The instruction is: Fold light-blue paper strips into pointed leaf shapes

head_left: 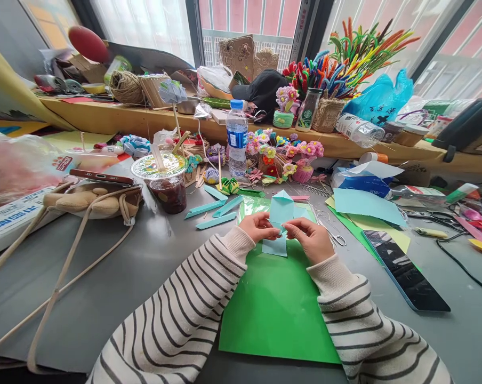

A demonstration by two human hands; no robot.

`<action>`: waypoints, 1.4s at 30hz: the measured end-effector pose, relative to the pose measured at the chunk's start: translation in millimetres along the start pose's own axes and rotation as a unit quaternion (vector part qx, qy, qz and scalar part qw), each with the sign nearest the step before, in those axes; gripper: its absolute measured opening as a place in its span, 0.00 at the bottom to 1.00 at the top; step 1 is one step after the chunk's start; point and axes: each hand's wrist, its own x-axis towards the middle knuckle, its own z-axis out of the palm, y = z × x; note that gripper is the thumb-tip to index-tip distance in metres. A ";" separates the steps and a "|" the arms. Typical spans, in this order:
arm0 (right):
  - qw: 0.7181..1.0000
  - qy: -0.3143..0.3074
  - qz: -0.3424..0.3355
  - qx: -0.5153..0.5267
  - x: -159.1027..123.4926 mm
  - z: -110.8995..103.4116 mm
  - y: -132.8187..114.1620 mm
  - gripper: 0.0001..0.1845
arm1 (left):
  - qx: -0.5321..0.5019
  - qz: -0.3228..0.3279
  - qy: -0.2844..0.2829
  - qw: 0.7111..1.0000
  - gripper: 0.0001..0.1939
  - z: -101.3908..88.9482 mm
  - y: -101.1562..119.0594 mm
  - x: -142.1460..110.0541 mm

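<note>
Between my two hands is a light blue folded paper piece (281, 205), with flaps pointing up, sideways and down. My left hand (260, 226) pinches its left side near the centre. Opposite it, my right hand (308, 239) pinches the paper close to the same spot, thumb and forefinger together. Below the hands lies a green sheet (279, 309) on the grey table. Several folded light blue paper strips (221, 213) rest to the left of the hands. Scissors (339, 240) show partly beside my right hand.
A lidded cup of dark drink (165, 186) and a bag (93, 200) stand on the left. Behind the hands are a water bottle (237, 138) and crocheted flowers (265, 143). On the right lie a phone (404, 269) and a light blue sheet (367, 207).
</note>
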 end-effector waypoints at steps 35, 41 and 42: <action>0.999 0.003 0.009 -0.036 -3.6 4.9 -2.5 0.14 | 0.008 0.036 -0.028 0.999 0.27 -2.2 -4.3 2.7; 0.999 0.004 0.019 -0.032 -2.2 4.5 1.6 0.14 | 0.005 0.030 -0.048 0.998 0.28 -3.4 -3.5 2.1; 0.999 0.005 0.021 -0.030 -2.0 4.3 2.2 0.14 | 0.005 0.029 -0.049 0.998 0.28 -3.3 -3.1 1.8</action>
